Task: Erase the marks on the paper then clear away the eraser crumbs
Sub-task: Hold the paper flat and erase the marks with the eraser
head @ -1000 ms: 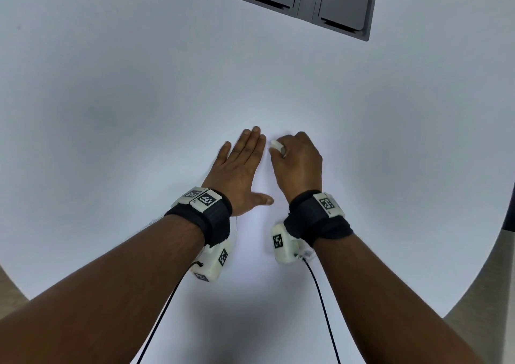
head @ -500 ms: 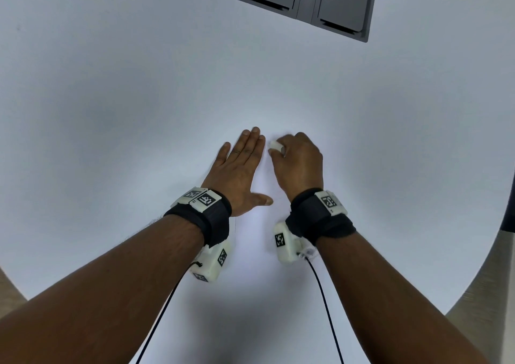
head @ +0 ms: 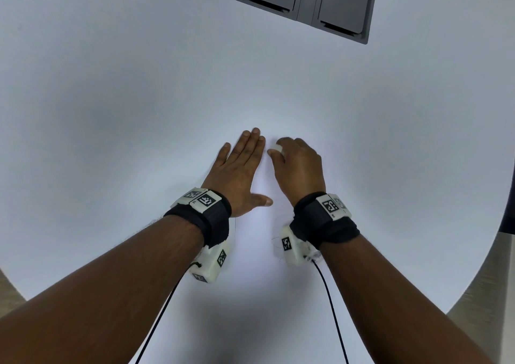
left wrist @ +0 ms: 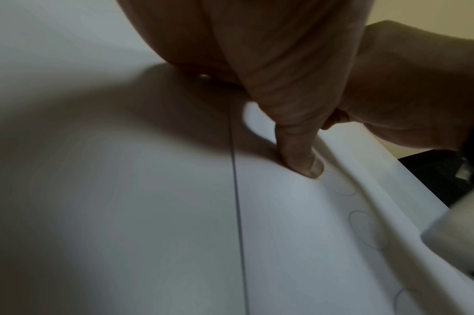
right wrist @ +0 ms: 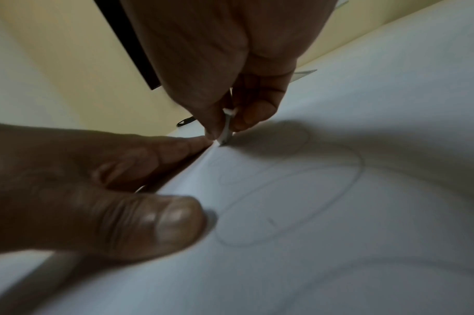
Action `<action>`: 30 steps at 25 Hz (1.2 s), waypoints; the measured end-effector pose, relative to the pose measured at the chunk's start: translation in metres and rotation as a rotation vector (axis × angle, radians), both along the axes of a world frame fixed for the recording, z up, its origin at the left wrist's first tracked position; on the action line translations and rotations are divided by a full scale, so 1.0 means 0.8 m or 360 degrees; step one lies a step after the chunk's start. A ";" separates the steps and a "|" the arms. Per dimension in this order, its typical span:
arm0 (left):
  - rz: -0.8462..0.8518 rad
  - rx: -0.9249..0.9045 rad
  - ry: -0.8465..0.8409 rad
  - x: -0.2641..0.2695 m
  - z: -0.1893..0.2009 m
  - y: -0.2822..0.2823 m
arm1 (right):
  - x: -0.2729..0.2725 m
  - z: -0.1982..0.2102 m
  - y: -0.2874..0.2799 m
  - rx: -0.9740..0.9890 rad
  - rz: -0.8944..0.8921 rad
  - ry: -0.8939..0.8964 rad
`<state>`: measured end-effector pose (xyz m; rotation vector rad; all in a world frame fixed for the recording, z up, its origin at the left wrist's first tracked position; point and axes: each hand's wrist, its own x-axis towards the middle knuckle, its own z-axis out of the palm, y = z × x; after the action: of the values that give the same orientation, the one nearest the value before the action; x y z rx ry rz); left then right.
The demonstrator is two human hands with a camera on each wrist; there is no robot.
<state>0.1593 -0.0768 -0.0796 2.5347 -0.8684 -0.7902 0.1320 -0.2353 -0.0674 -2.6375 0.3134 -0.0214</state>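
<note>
Two hands are at work, and we start with what lies nearest us. Our left hand (head: 237,171) lies flat on the paper (head: 250,280), its fingers (head: 252,143) straight and close together, the thumb out to the side, pinning the sheet to the white desk (head: 111,98). Just beside it, our right hand (head: 299,168) curls over a small white eraser (head: 276,148); in the right wrist view the eraser (right wrist: 226,127) is pinched between thumb and fingertip, its lower edge touching the paper (right wrist: 338,255) right next to the tips of the left fingers.

Around that spot several pencil loops (right wrist: 289,202) are plain to read, one large oval and fainter curves above and below it. The left wrist view shows more small loops (left wrist: 362,230) along the sheet, which bulges into a ridge near the thumb. We judge from this that the erasing is at an early or middle stage: most marks are there to be rubbed out. We cannot make out any eraser crumbs in these views, so the sweeping part has not begun as far as we can tell.

Farther off, at the back of the desk and well apart from both hands, sits a dark grey tray (head: 306,3) with two compartments.
</note>
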 end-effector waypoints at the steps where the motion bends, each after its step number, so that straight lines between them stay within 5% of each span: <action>1: 0.0002 0.0004 -0.0004 0.000 0.000 0.000 | 0.004 -0.001 -0.001 0.0016 -0.0065 0.0010; 5: 0.0010 -0.0006 0.0013 0.000 0.002 0.000 | -0.013 0.000 0.024 0.0116 -0.0261 -0.0032; 10: 0.0007 0.0003 0.0007 0.000 0.003 0.000 | -0.026 0.001 0.026 0.0127 -0.0162 -0.0016; 15: 0.0007 0.0046 0.0012 0.000 0.004 -0.002 | -0.017 0.006 -0.032 0.0071 -0.0640 0.0111; 21: 0.0013 -0.0004 0.0017 0.000 0.003 0.000 | -0.016 0.003 0.033 0.0071 -0.0123 -0.0092; 27: 0.0014 0.0049 0.0010 0.000 0.004 -0.001 | -0.017 0.005 -0.046 -0.0120 -0.0459 -0.0088; 30: 0.0006 0.0041 0.0023 0.000 0.004 -0.001 | -0.021 0.004 -0.030 -0.0088 -0.0415 -0.0137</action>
<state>0.1595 -0.0776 -0.0765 2.5490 -0.8539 -0.8229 0.1150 -0.2596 -0.0640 -2.6225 0.6330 -0.2315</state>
